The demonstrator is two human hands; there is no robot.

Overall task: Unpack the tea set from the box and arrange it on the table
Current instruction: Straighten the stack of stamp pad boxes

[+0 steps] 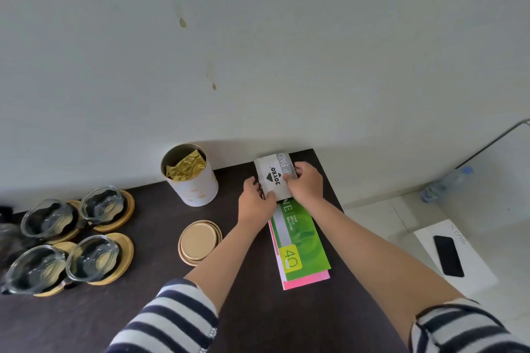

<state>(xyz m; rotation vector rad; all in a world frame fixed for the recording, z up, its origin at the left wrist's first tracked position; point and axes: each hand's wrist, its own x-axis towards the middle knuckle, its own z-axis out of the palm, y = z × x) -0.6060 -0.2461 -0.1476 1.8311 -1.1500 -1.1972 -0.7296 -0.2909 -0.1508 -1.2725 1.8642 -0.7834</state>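
Several glass cups (50,219) stand on round wooden coasters (120,261) at the left of the dark table (143,238). An open white tin (198,186) with gold foil packets inside stands near the wall. Its gold lid (200,241) lies flat in front of it. At the table's far right, my left hand (253,198) and my right hand (307,183) both grip a small grey stamp pad box (272,178), held just above the far end of a green booklet (301,241).
Pink paper (309,279) lies under the green booklet. Right of the table, on the floor, a black phone (448,255) rests on a white box (459,261). A plastic water bottle (446,185) lies by the wall. The wall runs along the table's far edge.
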